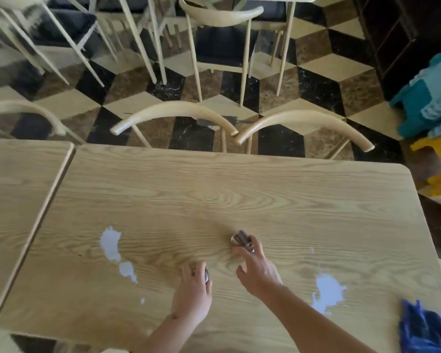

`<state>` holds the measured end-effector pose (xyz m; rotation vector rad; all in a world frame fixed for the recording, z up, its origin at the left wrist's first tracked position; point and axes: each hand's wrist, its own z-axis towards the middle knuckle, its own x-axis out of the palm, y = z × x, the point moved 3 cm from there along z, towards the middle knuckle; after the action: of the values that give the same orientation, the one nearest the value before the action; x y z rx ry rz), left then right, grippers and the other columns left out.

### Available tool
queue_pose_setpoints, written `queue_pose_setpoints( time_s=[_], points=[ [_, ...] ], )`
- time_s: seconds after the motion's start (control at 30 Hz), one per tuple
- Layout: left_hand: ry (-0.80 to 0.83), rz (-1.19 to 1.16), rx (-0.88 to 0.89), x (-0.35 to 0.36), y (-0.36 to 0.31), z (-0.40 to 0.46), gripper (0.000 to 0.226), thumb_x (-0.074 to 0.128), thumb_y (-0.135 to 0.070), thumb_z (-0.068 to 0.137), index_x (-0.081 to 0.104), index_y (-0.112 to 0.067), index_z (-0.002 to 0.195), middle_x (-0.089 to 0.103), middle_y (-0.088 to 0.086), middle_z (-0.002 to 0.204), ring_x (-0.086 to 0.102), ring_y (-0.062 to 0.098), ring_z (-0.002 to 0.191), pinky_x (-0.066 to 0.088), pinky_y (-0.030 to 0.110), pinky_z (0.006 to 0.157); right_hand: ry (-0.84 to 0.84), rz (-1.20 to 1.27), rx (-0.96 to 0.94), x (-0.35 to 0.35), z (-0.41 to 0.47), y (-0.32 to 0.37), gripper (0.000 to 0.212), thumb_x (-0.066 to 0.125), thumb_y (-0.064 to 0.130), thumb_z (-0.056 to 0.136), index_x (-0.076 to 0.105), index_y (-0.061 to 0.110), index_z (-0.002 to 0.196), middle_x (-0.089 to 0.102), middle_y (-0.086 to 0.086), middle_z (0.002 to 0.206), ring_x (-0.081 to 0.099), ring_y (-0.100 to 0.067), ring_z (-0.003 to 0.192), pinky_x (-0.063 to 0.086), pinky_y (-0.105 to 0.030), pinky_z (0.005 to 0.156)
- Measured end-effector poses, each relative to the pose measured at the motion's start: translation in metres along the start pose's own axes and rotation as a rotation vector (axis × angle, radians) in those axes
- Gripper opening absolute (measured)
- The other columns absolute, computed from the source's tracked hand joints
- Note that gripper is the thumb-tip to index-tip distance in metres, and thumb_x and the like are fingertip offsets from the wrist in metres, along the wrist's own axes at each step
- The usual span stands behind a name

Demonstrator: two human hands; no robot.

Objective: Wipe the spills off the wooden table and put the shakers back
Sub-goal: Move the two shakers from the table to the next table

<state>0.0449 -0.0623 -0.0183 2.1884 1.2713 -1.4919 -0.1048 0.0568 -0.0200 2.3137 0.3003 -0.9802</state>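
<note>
On the wooden table (214, 179) my left hand (192, 293) is closed around a metal-topped shaker (206, 275), mostly hidden by my fingers. My right hand (256, 268) grips a second shaker (241, 239) with its fingertips, just beyond and right of the first; it looks tilted. A pale spill (111, 244) lies on the left, with a smaller patch (127, 270) below it. Another pale spill (327, 293) lies right of my right forearm. A blue cloth (423, 327) sits crumpled at the table's near right corner.
A second wooden table (15, 189) butts against the left side. Two curved chair backs (173, 115) (303, 123) stand along the far edge. More chairs stand beyond on the patterned floor. Teal and yellow plastic stools (428, 105) are stacked at the right.
</note>
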Motion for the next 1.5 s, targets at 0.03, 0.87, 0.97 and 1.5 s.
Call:
queue_pose_setpoints(
  time_s=[0.03,0.87,0.97,1.5],
  points=[
    [-0.004,0.000,-0.004,0.004,0.001,-0.001,0.039,0.048,-0.036,0.099,0.042,-0.022,0.135,0.042,0.010,0.125,0.062,0.026,0.097,0.053,0.032,0.079,0.008,-0.031,0.001,-0.001,0.003,0.001,0.053,0.056,0.026,0.091,0.037,0.046,0.136,0.007,0.005,0.152,0.067,-0.032,0.088,0.056,-0.038,0.064],
    [-0.236,-0.356,-0.295,-0.022,0.038,-0.095,0.045,0.066,-0.025,0.090,0.050,-0.034,0.131,0.049,-0.001,0.127,0.067,0.017,0.101,0.049,0.019,0.077,0.165,0.098,0.080,0.013,-0.031,0.015,0.046,0.067,0.042,0.068,0.048,0.050,0.109,0.071,0.006,0.088,0.071,-0.021,0.067,0.062,-0.040,0.064],
    [-0.307,-0.412,-0.340,-0.032,0.060,-0.111,0.051,0.070,-0.025,0.086,0.046,-0.033,0.130,0.050,0.002,0.131,0.066,0.021,0.109,0.051,0.023,0.081,0.195,0.197,0.118,0.023,-0.037,0.029,0.036,0.069,0.046,0.067,0.054,0.042,0.100,0.074,-0.002,0.064,0.071,-0.020,0.049,0.063,-0.043,0.056],
    [-0.610,-0.854,-0.759,-0.073,0.346,-0.225,0.053,0.076,-0.038,0.082,0.048,-0.025,0.125,0.062,-0.006,0.110,0.063,0.016,0.104,0.055,0.035,0.094,-0.034,0.221,-0.072,0.151,-0.081,0.308,0.042,0.061,0.064,0.070,0.066,0.031,0.096,0.070,0.008,0.076,0.066,-0.012,0.069,0.053,-0.030,0.059]
  ],
)
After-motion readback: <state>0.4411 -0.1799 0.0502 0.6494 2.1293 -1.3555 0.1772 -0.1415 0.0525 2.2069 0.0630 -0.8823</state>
